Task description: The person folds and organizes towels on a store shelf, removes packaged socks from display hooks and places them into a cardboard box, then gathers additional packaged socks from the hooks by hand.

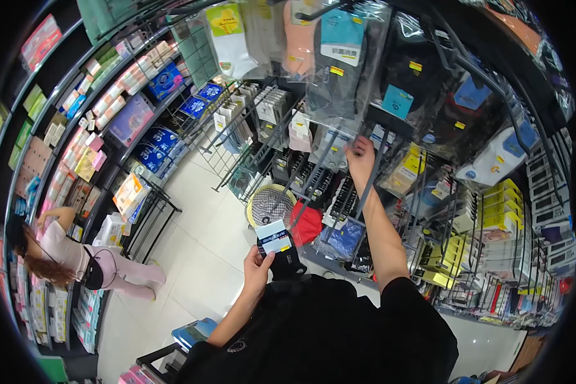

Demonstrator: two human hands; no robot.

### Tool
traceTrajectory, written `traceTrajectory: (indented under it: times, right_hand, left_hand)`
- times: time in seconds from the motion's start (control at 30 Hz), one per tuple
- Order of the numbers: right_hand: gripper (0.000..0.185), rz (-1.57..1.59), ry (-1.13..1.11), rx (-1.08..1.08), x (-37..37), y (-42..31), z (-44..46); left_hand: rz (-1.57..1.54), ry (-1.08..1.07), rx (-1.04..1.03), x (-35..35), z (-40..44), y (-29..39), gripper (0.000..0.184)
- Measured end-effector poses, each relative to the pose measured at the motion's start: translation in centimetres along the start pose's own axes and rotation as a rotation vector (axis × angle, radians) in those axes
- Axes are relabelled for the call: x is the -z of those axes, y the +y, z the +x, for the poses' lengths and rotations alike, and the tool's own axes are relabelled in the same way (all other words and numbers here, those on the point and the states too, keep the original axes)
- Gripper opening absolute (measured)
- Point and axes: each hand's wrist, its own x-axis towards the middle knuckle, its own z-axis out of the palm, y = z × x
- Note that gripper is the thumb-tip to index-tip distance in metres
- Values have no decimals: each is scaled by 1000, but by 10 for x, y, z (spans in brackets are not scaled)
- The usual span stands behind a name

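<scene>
My left hand (256, 266) is closed on a pair of black socks (287, 264) with a white and dark blue card label (275, 238), held low in front of my body. Farther forward, my right hand (361, 153) is raised at the hanging rack, its fingers curled beside a grey packaged item (333, 148) and a metal hook; whether it grips anything is hard to make out. Above it hang grey socks in clear plastic (340, 83) with a blue and white label. A black and white checked cap (270, 206) and a red cap (306, 223) sit beyond my left hand.
Metal hooks with packaged goods (505, 211) fill the right side. Curved shelves of packages (125, 121) line the left. A person (83, 259) bends near those shelves. Blue items (195, 333) lie at the lower left, beside the tiled floor (198, 256).
</scene>
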Motion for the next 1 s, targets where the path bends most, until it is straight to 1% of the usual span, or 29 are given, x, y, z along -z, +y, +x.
traceTrajectory:
  times: [0.03, 0.07, 0.1, 0.17, 0.23, 0.3, 0.33, 0.37, 0.43, 0.47, 0.5, 0.63, 0.67, 0.7, 0.8, 0.9, 0.97, 1.0]
  right_hand:
    - [49, 5, 7, -2, -3, 4, 4]
    - [37, 34, 22, 32, -7, 8, 6]
    - [37, 39, 3, 35, -8, 13, 10]
    - [25, -102, -92, 67, -13, 25, 17]
    - [23, -52, -104, 89, -23, 20, 18]
    - [26, 128, -18, 134, -32, 11, 17]
    - [26, -377, -95, -3, -19, 0, 14]
    - [26, -374, -105, 3, -20, -5, 5]
    - [25, -56, -107, 117, -21, -10, -12]
    - [24, -120, -167, 104, -16, -8, -20]
    - [22, -112, -284, 5, -9, -23, -31]
    - [23, 146, -432, -54, 2, -45, -79]
    - [17, 176, -434, -70, 3, -51, -90]
    - [18, 107, -498, -83, 7, -52, -97]
    - [22, 207, -562, -139, 6, -82, -116]
    - [26, 253, -662, -259, 8, -80, -129]
    - [26, 303, -655, -264, 11, -83, -135]
    - [26, 354, -650, -268, 11, -89, -137]
  left_hand:
    - [-8, 22, 3, 1, -2, 0, 15]
    - [-21, 31, -5, 4, -3, -2, 17]
    - [-30, 47, -11, 4, -4, -1, 17]
    - [-55, 78, 18, 4, -8, 2, 20]
    - [-52, 93, 20, 12, -5, -8, 21]
    - [-44, 104, 20, 16, -7, -12, 22]
    - [-35, 116, 36, 17, -7, -11, 23]
    - [-26, 126, 52, 17, -6, -10, 24]
    - [-37, 149, 46, 19, -3, -9, 24]
    - [-40, 164, 46, 19, -2, -9, 25]
    - [-47, 168, 49, 20, -2, -9, 25]
    - [-62, 169, 41, 25, 5, -8, 25]
    - [-47, 172, 29, 25, 7, -7, 24]
    - [-32, 175, 19, 25, 8, -7, 24]
    - [-33, 173, 26, 22, 14, -3, 23]
    - [28, 196, 47, 16, 20, 4, 22]
    - [38, 207, 4, 18, 27, 2, 21]
    - [117, 192, -48, 18, 29, 5, 20]
